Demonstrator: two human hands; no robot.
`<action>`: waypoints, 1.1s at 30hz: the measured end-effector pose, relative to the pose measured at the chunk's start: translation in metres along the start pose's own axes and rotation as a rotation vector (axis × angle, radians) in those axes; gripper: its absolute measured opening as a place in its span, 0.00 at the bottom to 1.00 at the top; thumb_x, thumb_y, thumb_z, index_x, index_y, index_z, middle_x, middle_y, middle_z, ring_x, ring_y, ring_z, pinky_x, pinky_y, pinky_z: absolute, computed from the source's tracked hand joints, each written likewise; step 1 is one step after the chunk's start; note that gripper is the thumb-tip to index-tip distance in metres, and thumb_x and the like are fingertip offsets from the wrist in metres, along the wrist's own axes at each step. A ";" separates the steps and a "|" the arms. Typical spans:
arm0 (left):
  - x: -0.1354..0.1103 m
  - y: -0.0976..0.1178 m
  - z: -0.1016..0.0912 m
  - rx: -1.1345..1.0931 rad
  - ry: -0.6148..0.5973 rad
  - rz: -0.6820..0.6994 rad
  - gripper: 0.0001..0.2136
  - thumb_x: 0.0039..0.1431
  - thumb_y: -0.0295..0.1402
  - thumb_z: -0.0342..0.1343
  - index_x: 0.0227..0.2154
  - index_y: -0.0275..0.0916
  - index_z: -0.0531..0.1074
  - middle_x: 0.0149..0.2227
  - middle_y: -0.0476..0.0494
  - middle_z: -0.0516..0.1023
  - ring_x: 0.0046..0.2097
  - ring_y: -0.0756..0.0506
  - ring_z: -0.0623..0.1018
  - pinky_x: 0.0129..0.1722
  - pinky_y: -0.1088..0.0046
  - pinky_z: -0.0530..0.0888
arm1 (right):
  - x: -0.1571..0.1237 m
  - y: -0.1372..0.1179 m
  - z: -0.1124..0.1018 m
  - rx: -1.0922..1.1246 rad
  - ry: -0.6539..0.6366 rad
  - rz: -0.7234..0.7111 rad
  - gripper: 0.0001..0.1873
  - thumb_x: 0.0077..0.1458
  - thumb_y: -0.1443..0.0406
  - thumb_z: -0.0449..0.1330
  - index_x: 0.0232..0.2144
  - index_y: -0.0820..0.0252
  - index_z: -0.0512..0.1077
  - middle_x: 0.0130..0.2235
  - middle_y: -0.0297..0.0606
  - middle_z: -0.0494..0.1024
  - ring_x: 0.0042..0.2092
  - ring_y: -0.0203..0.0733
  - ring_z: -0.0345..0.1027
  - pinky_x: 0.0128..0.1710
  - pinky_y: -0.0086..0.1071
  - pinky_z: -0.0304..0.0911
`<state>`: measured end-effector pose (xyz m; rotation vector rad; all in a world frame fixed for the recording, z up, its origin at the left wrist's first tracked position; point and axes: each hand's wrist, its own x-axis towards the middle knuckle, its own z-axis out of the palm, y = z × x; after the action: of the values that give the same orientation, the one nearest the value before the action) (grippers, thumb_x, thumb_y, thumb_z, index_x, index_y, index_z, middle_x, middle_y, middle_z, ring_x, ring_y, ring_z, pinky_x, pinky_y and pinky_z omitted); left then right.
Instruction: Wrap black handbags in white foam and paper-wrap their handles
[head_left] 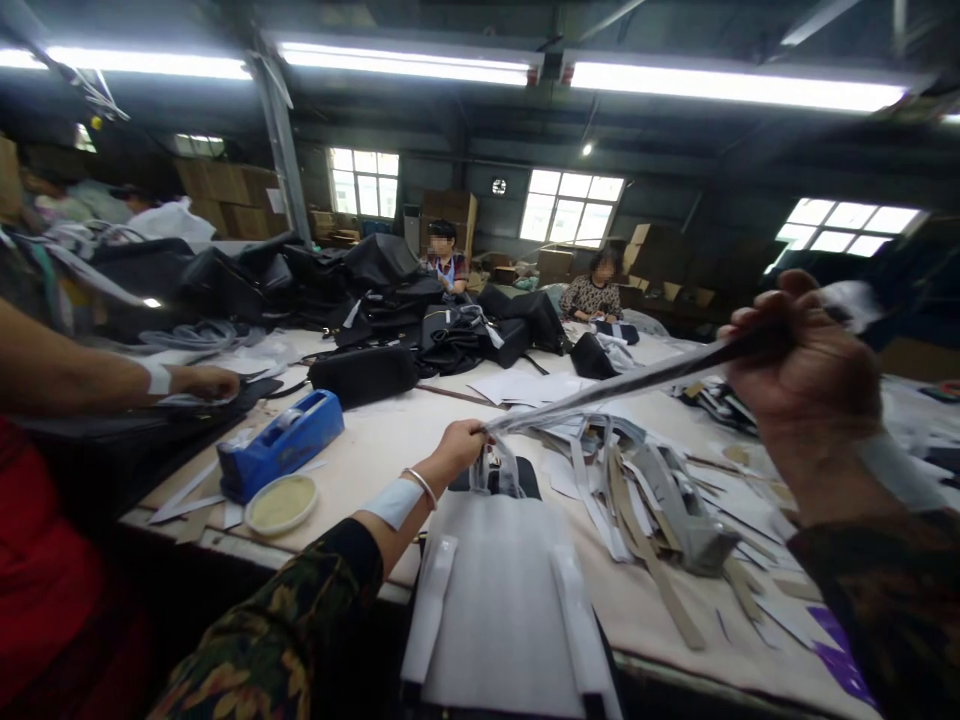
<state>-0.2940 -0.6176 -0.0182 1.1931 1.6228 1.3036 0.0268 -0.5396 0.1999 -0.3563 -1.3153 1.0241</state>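
A long, greyish strip of what looks like plastic film (607, 388) is pulled taut, slanting up to the right between my two hands. My left hand (459, 447) pinches its lower end just above a bag handle that has clear wrapping around it. My right hand (814, 370), raised and a little blurred, is closed around the other end, where the strip looks darker. Below my left hand a black bag covered in a white foam sheet (499, 600) rests against the table edge. Foam-wrapped straps run down both of its sides.
A blue tape dispenser (285, 445) and a round yellowish lid (282, 503) are on the left. Another tape dispenser, grey (686, 510), sits among paper strips on the right. Black bags (375, 280) pile up behind. A co-worker's arm (97, 375) reaches in from the left; two people sit farther back.
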 end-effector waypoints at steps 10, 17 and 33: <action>-0.057 0.072 0.017 -0.183 -0.150 -0.087 0.27 0.61 0.57 0.48 0.34 0.34 0.75 0.32 0.38 0.79 0.33 0.43 0.79 0.32 0.69 0.75 | -0.089 0.089 0.049 -0.660 -0.570 -0.444 0.14 0.66 0.60 0.55 0.48 0.55 0.76 0.48 0.44 0.80 0.52 0.49 0.72 0.56 0.47 0.63; -0.098 0.084 0.023 -0.688 -0.721 -0.307 0.25 0.54 0.53 0.62 0.37 0.30 0.75 0.32 0.35 0.80 0.31 0.43 0.81 0.32 0.68 0.77 | -0.104 0.116 0.065 -0.987 -0.923 -0.680 0.17 0.64 0.67 0.55 0.53 0.55 0.74 0.54 0.44 0.77 0.59 0.51 0.65 0.58 0.47 0.58; -0.089 0.092 0.018 -0.588 -0.135 -0.032 0.12 0.56 0.38 0.65 0.31 0.32 0.74 0.25 0.46 0.76 0.25 0.52 0.73 0.25 0.79 0.68 | -0.187 0.099 0.071 -0.518 -0.627 0.544 0.12 0.54 0.61 0.60 0.25 0.61 0.79 0.26 0.37 0.79 0.30 0.40 0.70 0.35 0.33 0.64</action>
<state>-0.2299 -0.6914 0.0661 0.8625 1.0460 1.5022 -0.0631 -0.6543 0.0301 -0.8677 -2.1314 1.2913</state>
